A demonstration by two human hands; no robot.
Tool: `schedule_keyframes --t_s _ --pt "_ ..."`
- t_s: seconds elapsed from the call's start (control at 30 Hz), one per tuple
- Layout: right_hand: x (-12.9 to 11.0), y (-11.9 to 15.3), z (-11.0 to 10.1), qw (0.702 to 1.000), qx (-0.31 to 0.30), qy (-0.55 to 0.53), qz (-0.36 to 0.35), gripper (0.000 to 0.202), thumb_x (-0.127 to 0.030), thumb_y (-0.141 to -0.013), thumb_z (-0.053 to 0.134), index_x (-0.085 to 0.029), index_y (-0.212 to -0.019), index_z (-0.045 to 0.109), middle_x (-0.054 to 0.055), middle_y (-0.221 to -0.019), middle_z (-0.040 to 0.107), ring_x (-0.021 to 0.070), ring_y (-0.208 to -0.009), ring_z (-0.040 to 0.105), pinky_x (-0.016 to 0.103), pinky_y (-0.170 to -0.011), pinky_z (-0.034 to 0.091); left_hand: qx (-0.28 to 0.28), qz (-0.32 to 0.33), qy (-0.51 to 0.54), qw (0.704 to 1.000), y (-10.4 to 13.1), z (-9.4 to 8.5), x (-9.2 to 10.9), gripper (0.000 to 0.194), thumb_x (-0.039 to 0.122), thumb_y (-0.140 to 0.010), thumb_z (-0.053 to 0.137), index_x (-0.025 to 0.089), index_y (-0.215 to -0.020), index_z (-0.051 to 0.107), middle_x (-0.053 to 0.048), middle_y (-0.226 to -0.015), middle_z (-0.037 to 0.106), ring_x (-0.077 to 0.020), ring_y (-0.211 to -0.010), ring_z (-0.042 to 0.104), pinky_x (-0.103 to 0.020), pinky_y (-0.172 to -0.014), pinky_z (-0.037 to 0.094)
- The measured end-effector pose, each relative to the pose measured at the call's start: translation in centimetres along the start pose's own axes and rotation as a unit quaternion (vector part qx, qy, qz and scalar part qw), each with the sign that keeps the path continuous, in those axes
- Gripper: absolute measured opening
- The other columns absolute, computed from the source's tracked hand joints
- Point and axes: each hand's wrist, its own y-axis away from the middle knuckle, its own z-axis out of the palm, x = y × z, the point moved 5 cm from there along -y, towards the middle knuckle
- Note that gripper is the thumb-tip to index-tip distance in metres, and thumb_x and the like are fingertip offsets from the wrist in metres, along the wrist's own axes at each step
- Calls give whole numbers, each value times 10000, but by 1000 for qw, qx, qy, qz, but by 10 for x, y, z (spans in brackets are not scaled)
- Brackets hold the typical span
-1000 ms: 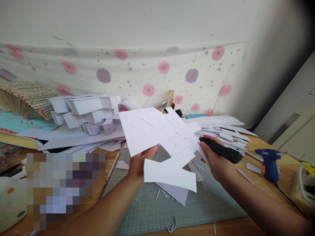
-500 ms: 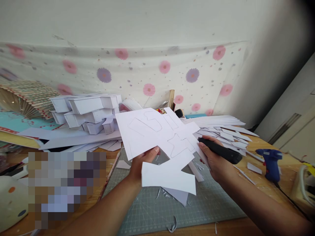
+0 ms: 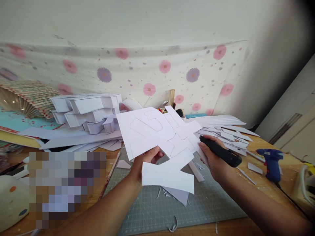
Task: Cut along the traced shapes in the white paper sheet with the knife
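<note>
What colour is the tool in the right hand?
Black; the tool in the right hand shows in the head view.

Grey-green cutting mat with printed grid lies on the wooden table, littered with thin white paper offcuts. Stack of white folded card boxes stands at rear left on long white card strips. Open folding fan sits far left against the floral cloth hung on the wall. Spread of white card pieces lies at rear right. Blue hot glue gun rests upright at right, well apart from the mat. Pencil lies along the mat's left edge
</note>
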Motion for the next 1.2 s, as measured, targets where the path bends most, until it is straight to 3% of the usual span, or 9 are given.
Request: schedule_keyframes --t_s 0.23,0.57,0.73,0.97,1.07,1.2 --pt "-11 2 1 1000 9 -5 -8 359 -431 -786 688 -243 -1087 633 61 -1117 648 269 -1056 587 474 -1008 404 -62 -82 33 994 3 8 0 327 381 -635 789 135 -566 584 -17 -656 565 -116 -598 534 -228 -551 446" --pt "-12 -10 -10 997 62 -48 -10 379 -431 -718 740 -237 -1032 653 70 -1086 650 271 -1028 586 495 -989 400 -84 -69 -56 992 -3 -1 -1 312 435 -676 770 165 -599 634 -35 -704 611 -154 -619 550 -260 -570 426" --pt "-18 -16 -26 994 93 -53 -10 394 -440 -723 724 -220 -1038 636 69 -1091 641 264 -1037 575 482 -992 393 -69 -24 -111 991 -19 -10 -3 186 289 -630 827 159 -728 737 -75 -715 690 -200 -692 607 -262 -611 443" --pt "-18 -23 -50 996 84 -8 -8 386 -457 -750 690 -218 -1047 625 85 -1118 631 268 -1059 567 454 -965 421 4 88 -1 996 -30 -25 20 277 403 -716 749 182 -872 687 -55 -822 735 -219 -719 667 -334 -680 541" --pt "-10 -25 -57 996 80 -8 -23 394 -465 -759 673 -216 -1060 616 90 -1128 628 270 -1065 564 464 -968 416 15 93 45 995 -27 -24 32 269 440 -854 596 181 -897 659 -63 -865 738 -221 -771 687 -346 -680 564" --pt "1 -31 -61 998 50 -13 -22 373 -465 -747 678 -223 -1026 625 81 -1094 639 274 -1054 570 480 -978 407 31 65 49 996 -18 -20 41 197 287 -874 589 147 -996 657 -77 -870 739 -201 -730 698 -307 -629 568"
